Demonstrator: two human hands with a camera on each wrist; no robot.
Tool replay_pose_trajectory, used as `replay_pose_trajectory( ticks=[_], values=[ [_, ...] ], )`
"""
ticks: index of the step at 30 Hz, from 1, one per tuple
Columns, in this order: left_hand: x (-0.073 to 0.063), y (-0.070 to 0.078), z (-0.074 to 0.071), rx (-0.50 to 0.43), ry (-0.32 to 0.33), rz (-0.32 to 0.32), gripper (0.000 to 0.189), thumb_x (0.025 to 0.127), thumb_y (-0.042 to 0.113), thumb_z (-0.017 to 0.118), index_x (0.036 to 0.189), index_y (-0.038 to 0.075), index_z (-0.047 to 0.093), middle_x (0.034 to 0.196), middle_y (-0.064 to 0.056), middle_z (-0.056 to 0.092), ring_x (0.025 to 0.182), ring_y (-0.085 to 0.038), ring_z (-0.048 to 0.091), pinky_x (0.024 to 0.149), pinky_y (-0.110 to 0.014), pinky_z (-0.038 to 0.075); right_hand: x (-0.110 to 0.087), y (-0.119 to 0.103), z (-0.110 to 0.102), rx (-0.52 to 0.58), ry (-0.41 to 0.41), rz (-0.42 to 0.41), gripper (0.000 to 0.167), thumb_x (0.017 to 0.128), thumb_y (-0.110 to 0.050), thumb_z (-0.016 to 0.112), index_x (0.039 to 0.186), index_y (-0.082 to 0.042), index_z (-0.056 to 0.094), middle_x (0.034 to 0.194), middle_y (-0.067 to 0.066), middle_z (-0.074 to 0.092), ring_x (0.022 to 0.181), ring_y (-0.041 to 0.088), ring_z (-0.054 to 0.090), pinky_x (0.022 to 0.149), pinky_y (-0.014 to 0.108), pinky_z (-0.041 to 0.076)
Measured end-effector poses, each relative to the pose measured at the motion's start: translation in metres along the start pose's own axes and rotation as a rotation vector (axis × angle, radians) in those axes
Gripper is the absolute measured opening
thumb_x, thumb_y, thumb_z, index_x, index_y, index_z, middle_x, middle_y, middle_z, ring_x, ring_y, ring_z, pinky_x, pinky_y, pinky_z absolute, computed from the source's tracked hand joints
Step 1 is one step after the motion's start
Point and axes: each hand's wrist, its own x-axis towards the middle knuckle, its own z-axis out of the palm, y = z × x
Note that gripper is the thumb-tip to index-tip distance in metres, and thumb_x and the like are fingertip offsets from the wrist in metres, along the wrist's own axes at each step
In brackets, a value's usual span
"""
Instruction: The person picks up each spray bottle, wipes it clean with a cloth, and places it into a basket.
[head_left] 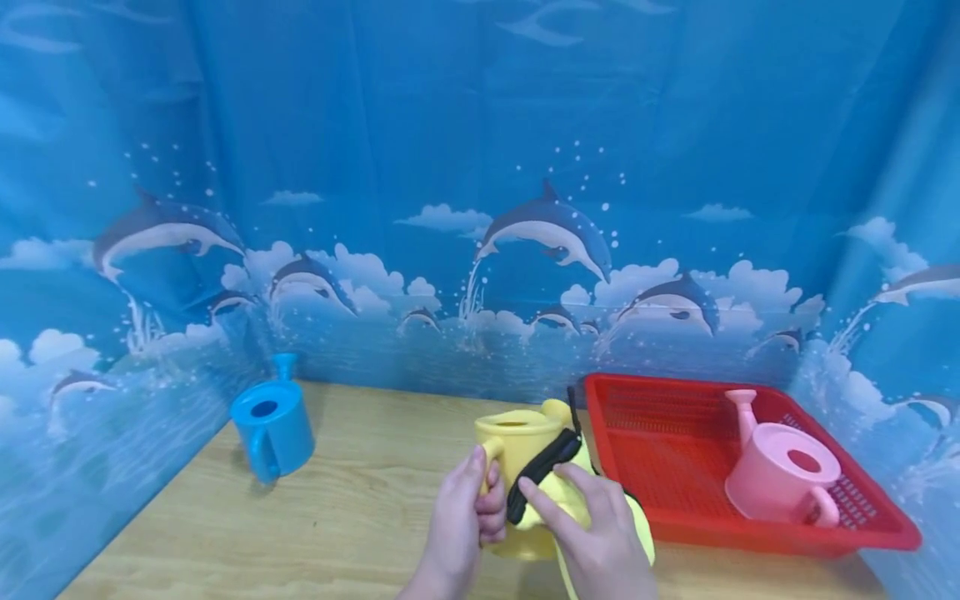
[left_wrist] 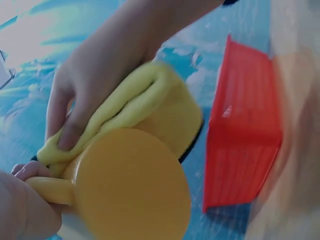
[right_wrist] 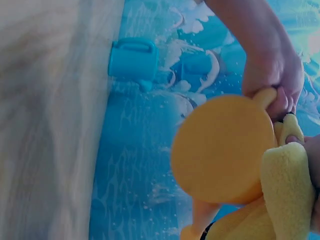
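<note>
A yellow watering can point(head_left: 517, 433) is held up above the table, its flat round bottom point(left_wrist: 132, 185) facing the left wrist camera. My left hand point(head_left: 461, 517) grips its handle, fingers curled round it. Against the can's right side lies a yellow cloth with black edging point(head_left: 572, 492), folded and bunched. My right hand point(head_left: 600, 525) holds this cloth, and in the left wrist view the thumb pinches a fold of the cloth point(left_wrist: 135, 102). The right wrist view shows the can's bottom point(right_wrist: 225, 150) with the fluffy cloth point(right_wrist: 287, 190) beside it; most of the right hand is cut off there.
On the wooden table point(head_left: 360, 500), a blue watering can point(head_left: 277, 425) stands at the left. To the right is a red plastic basket point(head_left: 645, 467) with a pink watering can point(head_left: 780, 471) in it. A blue dolphin-print curtain point(head_left: 420, 167) hangs behind and at both sides.
</note>
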Motion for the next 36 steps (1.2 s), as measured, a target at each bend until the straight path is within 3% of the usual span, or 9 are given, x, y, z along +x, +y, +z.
replay_pose_trajectory(
  ticks=[4,7,9,11,14,21,28,32,36],
  values=[
    [-0.004,-0.01,0.013,0.014,-0.04,-0.066,0.034,0.108,0.028,0.022,0.079,0.015,0.035,0.056,0.01,0.025,0.044,-0.002,0.022,0.042,-0.016,0.022,0.005,0.008,-0.004,-0.014,0.035,0.098,0.031,0.104,-0.033,0.042,0.107,-0.023,0.071,0.107,0.017,0.06,0.085,0.031,0.053,0.074,0.036,0.041],
    [-0.006,-0.015,0.021,0.016,-0.051,-0.09,0.04,0.107,0.026,0.024,0.078,0.0,0.029,0.056,0.009,0.025,0.043,-0.002,0.023,0.042,-0.016,0.022,0.008,0.012,-0.007,-0.012,0.052,0.137,0.032,0.102,-0.038,0.044,0.11,-0.022,0.07,0.108,0.02,0.059,0.087,0.034,0.052,0.075,0.036,0.039],
    [-0.007,-0.016,0.022,0.008,-0.051,-0.092,0.04,0.107,0.026,0.024,0.078,0.0,0.028,0.056,0.009,0.025,0.043,-0.002,0.023,0.041,-0.016,0.022,0.008,0.013,-0.007,0.009,0.062,0.14,0.032,0.101,-0.039,0.046,0.114,-0.023,0.07,0.108,0.021,0.058,0.089,0.035,0.051,0.078,0.034,0.038],
    [-0.007,-0.016,0.02,0.001,-0.056,-0.078,0.04,0.107,0.026,0.022,0.077,0.001,0.029,0.055,0.01,0.025,0.042,-0.002,0.022,0.041,-0.016,0.022,0.007,0.012,-0.006,0.04,0.059,0.127,0.031,0.101,-0.037,0.046,0.118,-0.025,0.069,0.108,0.021,0.058,0.091,0.034,0.05,0.08,0.033,0.037],
    [-0.005,-0.012,0.013,-0.007,-0.034,-0.032,0.034,0.108,0.027,0.021,0.08,0.016,0.035,0.055,0.011,0.024,0.043,-0.002,0.021,0.041,-0.016,0.021,0.004,0.009,0.0,0.1,0.063,0.072,0.029,0.101,-0.034,0.047,0.119,-0.027,0.069,0.104,0.021,0.057,0.09,0.032,0.051,0.08,0.033,0.037],
    [-0.001,0.002,-0.005,-0.033,0.053,0.062,0.037,0.107,0.033,0.021,0.078,0.017,0.036,0.056,0.013,0.027,0.044,-0.001,0.023,0.043,-0.017,0.02,-0.004,-0.001,0.014,0.184,0.055,-0.042,0.029,0.101,-0.032,0.048,0.121,-0.024,0.069,0.102,0.02,0.055,0.087,0.028,0.05,0.072,0.033,0.04],
    [0.004,0.014,-0.017,-0.097,0.071,0.14,0.039,0.107,0.034,0.02,0.076,0.018,0.037,0.055,0.013,0.028,0.044,-0.001,0.022,0.042,-0.024,0.012,-0.005,-0.009,0.02,0.215,0.078,-0.141,0.027,0.101,-0.028,0.05,0.115,-0.02,0.072,0.097,0.019,0.056,0.084,0.026,0.051,0.07,0.03,0.039],
    [0.005,0.017,-0.021,-0.097,0.063,0.145,0.039,0.107,0.036,0.02,0.077,0.018,0.037,0.056,0.013,0.028,0.045,-0.001,0.023,0.043,-0.024,0.013,-0.006,-0.009,0.018,0.216,0.04,-0.119,0.028,0.101,-0.03,0.049,0.109,-0.02,0.074,0.098,0.017,0.056,0.085,0.024,0.05,0.07,0.029,0.038],
    [0.006,0.015,-0.019,-0.084,0.047,0.126,0.039,0.107,0.035,0.021,0.076,0.019,0.037,0.055,0.014,0.028,0.045,-0.001,0.024,0.043,-0.022,0.015,-0.007,-0.007,0.016,0.202,-0.003,-0.038,0.029,0.101,-0.034,0.049,0.108,-0.021,0.074,0.102,0.017,0.055,0.087,0.023,0.049,0.071,0.029,0.039]
  ],
)
